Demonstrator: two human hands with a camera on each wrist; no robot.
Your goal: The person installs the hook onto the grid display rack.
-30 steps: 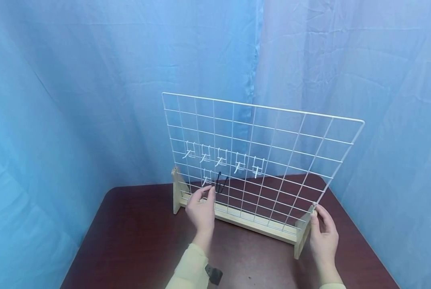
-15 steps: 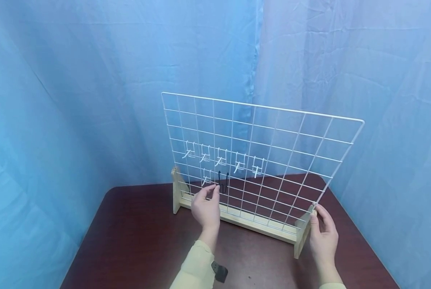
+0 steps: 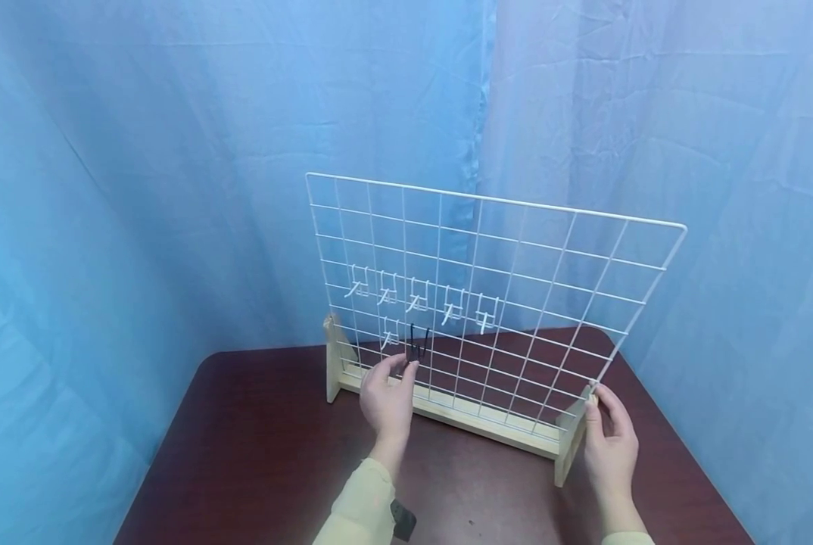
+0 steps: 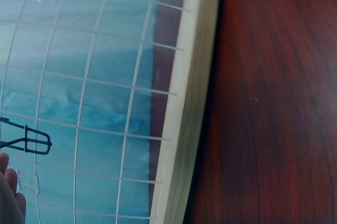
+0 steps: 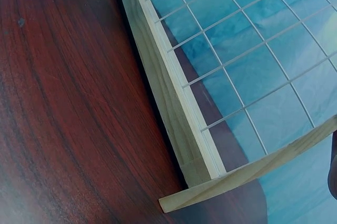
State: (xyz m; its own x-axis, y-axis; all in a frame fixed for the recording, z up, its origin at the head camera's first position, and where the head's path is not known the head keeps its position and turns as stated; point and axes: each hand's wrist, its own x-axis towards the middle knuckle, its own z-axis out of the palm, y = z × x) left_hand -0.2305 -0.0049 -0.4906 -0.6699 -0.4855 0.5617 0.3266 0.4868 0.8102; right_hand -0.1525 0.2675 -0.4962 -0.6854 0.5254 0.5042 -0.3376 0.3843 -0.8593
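Note:
A black wire hook (image 3: 418,344) is at the white wire grid (image 3: 515,272), just right of a white hook (image 3: 389,333) in the lower row. My left hand (image 3: 387,397) pinches it low down between thumb and fingertips. The left wrist view shows the black hook (image 4: 37,141) against the grid wires, its prong running toward my fingers (image 4: 9,195) at the left edge. At the grid's right side, my right hand (image 3: 611,439) grips the top of the wooden end piece (image 3: 570,439), with thumb and fingers around the grid's edge.
Several white hooks (image 3: 416,297) hang in a row above the black one. The grid stands on a wooden base (image 3: 481,424) with another end piece (image 3: 334,359) at left. Below is a dark red table (image 3: 263,431), with blue curtains (image 3: 209,151) behind.
My left hand has moved right with the black hook, then a little down. The hook has turned to face me more squarely. My right hand has stayed in place.

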